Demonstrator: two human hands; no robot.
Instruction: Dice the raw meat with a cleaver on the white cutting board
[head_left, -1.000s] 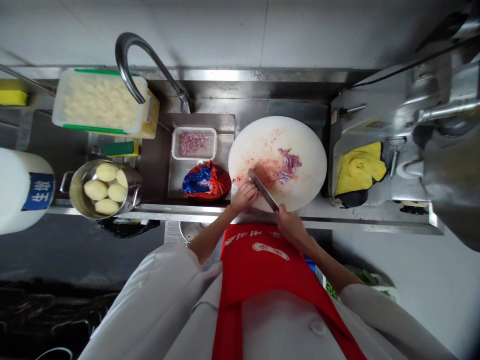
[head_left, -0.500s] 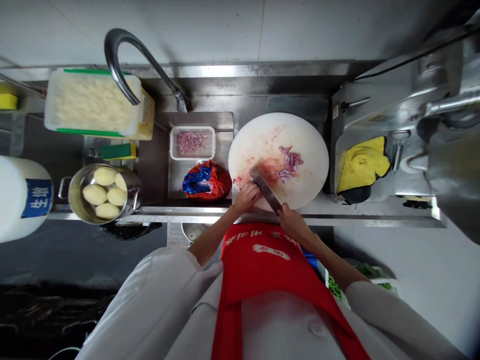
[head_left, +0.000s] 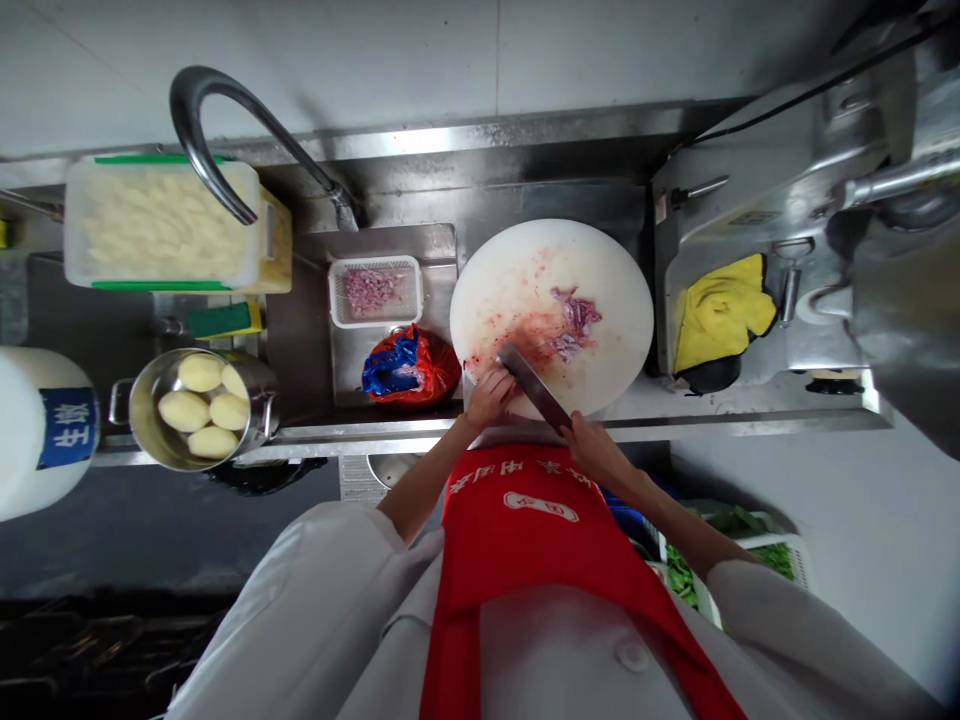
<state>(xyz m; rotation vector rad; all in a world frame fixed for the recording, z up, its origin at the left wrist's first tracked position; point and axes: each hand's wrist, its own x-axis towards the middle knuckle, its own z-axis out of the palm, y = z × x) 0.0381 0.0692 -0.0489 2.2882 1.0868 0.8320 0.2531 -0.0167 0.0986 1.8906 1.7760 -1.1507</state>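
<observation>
My right hand (head_left: 592,442) is wrapped around the handle of a cleaver (head_left: 534,388). Its blade slants up and left over the near part of a round white cutting board (head_left: 622,350). Close against the left side of the blade, my left hand (head_left: 491,393) rests on the board's near-left edge with curled fingers. Whatever lies under those fingers is hidden. Dark red meat pieces (head_left: 580,314) sit right of the cleaver, with reddish juice smeared around them.
Left of the board, a sink holds a white basket of chopped meat (head_left: 375,290) and a red and blue plastic bag (head_left: 412,368). Further left are a pot of peeled potatoes (head_left: 204,408), a faucet (head_left: 217,95) and a lidded tub (head_left: 165,222). A yellow cloth (head_left: 724,305) lies at right on a machine.
The camera view has shifted and turned slightly. Both hands and the cleaver keep nearly the same place on the board, and the meat pieces stay put.
</observation>
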